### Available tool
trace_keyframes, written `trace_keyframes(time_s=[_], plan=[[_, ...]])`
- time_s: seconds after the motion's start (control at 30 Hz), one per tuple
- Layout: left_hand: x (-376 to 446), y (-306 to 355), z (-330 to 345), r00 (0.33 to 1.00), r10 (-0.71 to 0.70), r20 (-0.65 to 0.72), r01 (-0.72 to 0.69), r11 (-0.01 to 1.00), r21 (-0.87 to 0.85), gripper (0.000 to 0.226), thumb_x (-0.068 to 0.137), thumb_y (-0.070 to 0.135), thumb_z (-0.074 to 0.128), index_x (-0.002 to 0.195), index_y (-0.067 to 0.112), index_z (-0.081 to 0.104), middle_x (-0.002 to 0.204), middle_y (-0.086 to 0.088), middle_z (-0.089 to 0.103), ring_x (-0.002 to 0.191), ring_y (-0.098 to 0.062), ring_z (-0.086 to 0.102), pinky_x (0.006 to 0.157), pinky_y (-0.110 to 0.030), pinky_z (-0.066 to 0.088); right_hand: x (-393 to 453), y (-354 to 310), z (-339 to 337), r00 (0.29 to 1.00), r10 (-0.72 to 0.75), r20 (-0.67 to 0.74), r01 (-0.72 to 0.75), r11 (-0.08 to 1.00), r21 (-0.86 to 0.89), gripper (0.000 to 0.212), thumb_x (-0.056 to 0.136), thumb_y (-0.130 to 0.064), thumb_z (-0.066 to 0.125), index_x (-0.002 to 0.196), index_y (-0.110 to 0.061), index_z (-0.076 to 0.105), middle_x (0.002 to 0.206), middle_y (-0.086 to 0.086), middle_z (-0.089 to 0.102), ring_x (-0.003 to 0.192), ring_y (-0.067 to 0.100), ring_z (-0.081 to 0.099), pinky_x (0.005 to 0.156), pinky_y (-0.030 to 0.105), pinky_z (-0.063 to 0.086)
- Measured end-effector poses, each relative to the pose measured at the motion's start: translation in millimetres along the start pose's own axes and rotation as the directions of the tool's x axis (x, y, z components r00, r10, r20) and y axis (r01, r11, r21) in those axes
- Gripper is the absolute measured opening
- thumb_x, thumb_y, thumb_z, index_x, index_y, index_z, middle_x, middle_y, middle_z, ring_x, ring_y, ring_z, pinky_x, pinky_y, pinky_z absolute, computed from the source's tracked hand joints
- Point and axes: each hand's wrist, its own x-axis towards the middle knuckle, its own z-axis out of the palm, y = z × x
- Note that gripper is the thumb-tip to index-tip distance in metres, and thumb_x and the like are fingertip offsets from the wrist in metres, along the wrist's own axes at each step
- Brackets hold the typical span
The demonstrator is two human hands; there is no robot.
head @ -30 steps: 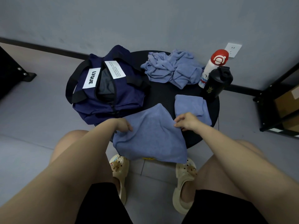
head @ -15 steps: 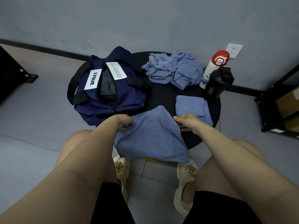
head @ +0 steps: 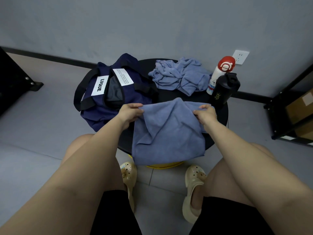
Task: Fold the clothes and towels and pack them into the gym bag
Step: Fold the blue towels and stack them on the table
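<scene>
Gym bag [head: 108,100] open, left on table [head: 220,116]. Left hand [head: 130,112] and right hand [head: 205,113] pinch towel [head: 167,133] top corners; lower half overhangs table edge. Risk: uneven pull skews fold, towel slides floorward.

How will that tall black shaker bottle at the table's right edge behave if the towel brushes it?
The black shaker bottle is tall and narrow and stands near the rim of the round table, so a sideways nudge would probably tip it. If it falls, its round body would likely roll. The white bottle close behind it might get knocked too. Whether it is full cannot be told.
</scene>
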Motion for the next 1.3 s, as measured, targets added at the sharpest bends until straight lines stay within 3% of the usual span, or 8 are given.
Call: trace_keyframes(time_s=[0.1, 0.23, 0.53, 0.6, 0.7, 0.9, 1.03, 1.3], plan=[[-8, 11, -3, 0.999, 0.049, -0.018, -0.051, 0.993, -0.105, 0.041, 0.088, -0.008, 0.056, 0.128, 0.0, 0.05, 0.094, -0.006, 0.056, 0.091, -0.018, 0.055, 0.084, -0.029, 0.048, -9, -9, -10, 0.996, -0.068, -0.062, 0.071, 0.996, 0.051, 0.02, 0.082, -0.004, 0.062, 0.091, -0.02, 0.058, 0.078, 0.006, 0.059, 0.061, 0.017, 0.055, 0.051, 0.026, 0.045], [-20, 23, -4, 0.995, 0.091, -0.042, -0.097, 0.976, -0.196, 0.039, 0.092, -0.009, 0.05, 0.13, -0.005, 0.048, 0.097, -0.008, 0.058, 0.103, -0.022, 0.053, 0.087, -0.027, 0.048, -14, -16, -22, 0.992, -0.066, -0.109, 0.087, 0.975, 0.205, 0.03, 0.084, -0.001, 0.065, 0.11, -0.014, 0.069, 0.101, 0.009, 0.065, 0.083, 0.023, 0.066, 0.076, 0.028, 0.056], [-36, 47, -21, 0.974, 0.169, -0.153, -0.206, 0.939, -0.275, 0.029, 0.096, 0.002, 0.049, 0.124, 0.006, 0.057, 0.101, -0.006, 0.062, 0.081, -0.011, 0.061, 0.069, -0.021, 0.054, -37, -47, -53, 1.0, -0.022, -0.001, 0.018, 0.785, 0.619, 0.007, 0.09, -0.001, 0.06, 0.093, -0.005, 0.064, 0.091, 0.007, 0.064, 0.089, 0.02, 0.063, 0.091, 0.033, 0.053], [-39, 54, -25, 0.967, 0.191, -0.169, -0.237, 0.92, -0.312, 0.03, 0.096, 0.002, 0.05, 0.124, 0.008, 0.057, 0.104, -0.006, 0.062, 0.085, -0.011, 0.061, 0.068, -0.018, 0.054, -42, -57, -61, 0.992, -0.107, 0.059, 0.041, 0.746, 0.664, 0.019, 0.085, 0.003, 0.066, 0.102, -0.004, 0.062, 0.093, 0.006, 0.063, 0.094, 0.02, 0.061, 0.082, 0.028, 0.054], [-44, 60, -32, 0.962, 0.221, -0.163, -0.266, 0.895, -0.358, 0.032, 0.094, 0.002, 0.052, 0.125, 0.01, 0.057, 0.106, -0.006, 0.064, 0.097, -0.016, 0.062, 0.078, -0.021, 0.054, -45, -62, -66, 0.972, -0.217, 0.093, 0.132, 0.826, 0.548, 0.058, 0.078, 0.016, 0.063, 0.132, -0.001, 0.048, 0.119, 0.016, 0.055, 0.109, 0.028, 0.057, 0.094, 0.033, 0.05], [-50, 66, -44, 0.935, 0.314, -0.166, -0.353, 0.877, -0.327, 0.029, 0.09, 0.001, 0.06, 0.116, 0.012, 0.062, 0.115, -0.01, 0.063, 0.108, -0.019, 0.063, 0.086, -0.022, 0.052, -44, -58, -70, 0.924, -0.383, 0.002, 0.383, 0.924, 0.011, 0.023, 0.086, 0.001, 0.064, 0.104, -0.013, 0.068, 0.111, 0.013, 0.064, 0.11, 0.029, 0.059, 0.098, 0.042, 0.049], [-53, 66, -45, 0.918, 0.332, -0.216, -0.38, 0.893, -0.241, 0.024, 0.089, 0.002, 0.062, 0.107, 0.017, 0.066, 0.107, -0.006, 0.064, 0.097, -0.015, 0.064, 0.072, -0.018, 0.052, -43, -58, -71, 0.894, -0.435, -0.107, 0.43, 0.9, -0.068, 0.016, 0.085, -0.014, 0.07, 0.101, -0.014, 0.071, 0.104, 0.014, 0.069, 0.099, 0.026, 0.063, 0.092, 0.039, 0.051], [-60, 72, -46, 0.841, 0.454, -0.295, -0.529, 0.805, -0.268, 0.028, 0.089, -0.001, 0.06, 0.11, 0.016, 0.065, 0.097, 0.004, 0.065, 0.093, -0.008, 0.062, 0.082, -0.02, 0.053, -46, -68, -76, 0.842, -0.527, -0.119, 0.538, 0.837, 0.1, 0.035, 0.086, -0.002, 0.064, 0.121, -0.007, 0.062, 0.117, 0.013, 0.064, 0.096, 0.014, 0.056, 0.084, 0.019, 0.046]])
